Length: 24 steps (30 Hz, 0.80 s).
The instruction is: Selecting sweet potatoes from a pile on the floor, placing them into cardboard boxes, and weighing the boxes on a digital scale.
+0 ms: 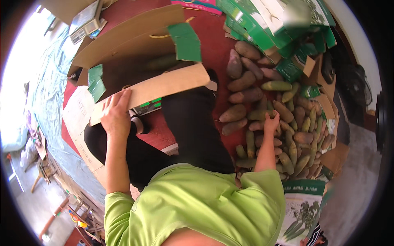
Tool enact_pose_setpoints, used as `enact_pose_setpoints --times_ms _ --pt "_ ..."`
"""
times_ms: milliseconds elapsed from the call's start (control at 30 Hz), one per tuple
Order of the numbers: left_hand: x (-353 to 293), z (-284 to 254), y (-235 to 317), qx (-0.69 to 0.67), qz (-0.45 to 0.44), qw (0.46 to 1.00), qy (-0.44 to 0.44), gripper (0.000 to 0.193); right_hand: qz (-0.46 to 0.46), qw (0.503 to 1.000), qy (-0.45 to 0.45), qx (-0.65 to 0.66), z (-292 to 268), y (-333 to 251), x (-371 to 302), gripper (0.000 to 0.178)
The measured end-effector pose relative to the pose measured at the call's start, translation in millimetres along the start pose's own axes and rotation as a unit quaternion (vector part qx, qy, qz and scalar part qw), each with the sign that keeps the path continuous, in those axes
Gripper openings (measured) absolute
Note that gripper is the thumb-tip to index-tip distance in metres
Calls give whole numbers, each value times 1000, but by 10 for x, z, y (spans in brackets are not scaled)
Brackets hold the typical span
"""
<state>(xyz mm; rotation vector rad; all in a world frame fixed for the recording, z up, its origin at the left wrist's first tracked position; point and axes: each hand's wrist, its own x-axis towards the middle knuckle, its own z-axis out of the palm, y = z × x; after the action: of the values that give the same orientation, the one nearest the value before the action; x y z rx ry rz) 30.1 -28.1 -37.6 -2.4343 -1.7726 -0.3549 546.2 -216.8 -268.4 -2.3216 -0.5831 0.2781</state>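
An open cardboard carton (131, 45) stands in front of me, its brown inside in shadow. A long green vegetable (162, 61) lies dimly visible in it. My left hand (117, 112) grips the left end of the near flap (168, 82), fingers over the cardboard. Off to the right, my right hand (271, 124) has its fingers curled round the right end of a plump green vegetable (257, 115). That vegetable lies among a large heap of brown tubers (246, 95) and green-yellow long vegetables (277, 85).
Green printed cartons (254, 24) are piled at the far right. A printed carton (301, 209) stands near right. Pale blue sheeting (51, 106) spreads on the left. A boxy grey device (85, 20) sits far left. Red covering (158, 133) lies beneath my legs.
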Motion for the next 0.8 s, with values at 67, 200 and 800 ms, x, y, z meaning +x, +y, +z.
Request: enact_pose_setpoints --times_ms 67,200,800 --pt "10 -28 5 -5 19 1000 5 37 -112 986 -50 -116 42 -146 -31 41" --pt "5 -90 -1 -5 23 1000 -1 35 -176 968 -78 -158 59 -865 -258 41" --pt "-40 -47 -97 -14 24 1000 -4 29 -452 780 -218 373 -299 -4126 -1176 40"
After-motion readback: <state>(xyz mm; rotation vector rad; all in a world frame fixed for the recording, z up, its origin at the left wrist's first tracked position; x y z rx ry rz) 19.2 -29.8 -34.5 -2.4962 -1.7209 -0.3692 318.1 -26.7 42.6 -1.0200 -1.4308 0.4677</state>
